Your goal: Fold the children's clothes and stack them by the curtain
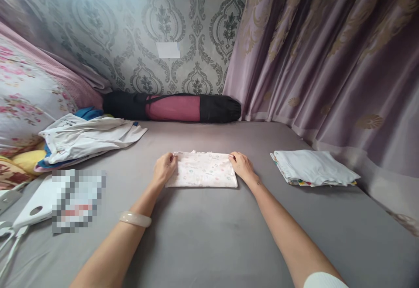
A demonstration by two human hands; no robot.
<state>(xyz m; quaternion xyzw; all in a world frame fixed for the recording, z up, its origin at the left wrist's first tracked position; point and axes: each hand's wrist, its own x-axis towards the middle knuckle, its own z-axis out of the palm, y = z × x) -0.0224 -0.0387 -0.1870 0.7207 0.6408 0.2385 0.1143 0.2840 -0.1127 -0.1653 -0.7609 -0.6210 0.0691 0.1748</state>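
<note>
A pale pink printed cloth (204, 170), folded into a rectangle, lies on the grey bed sheet (203, 235) in front of me. My left hand (164, 167) pinches its far left corner with curled fingers. At the far right corner, my right hand (242, 165) grips the cloth's edge between thumb and fingers. A bit of ruffled fabric shows along the far edge between both hands. Whether the piece is a garment or a plain cloth, I cannot tell.
To the right lies a stack of folded clothes (312, 167). Rumpled white clothing (94, 135) is heaped at the left, near a floral pillow (29, 91). A white device with cables (42, 200) sits at near left. A black and red rolled bag (173, 107) lies against the wall.
</note>
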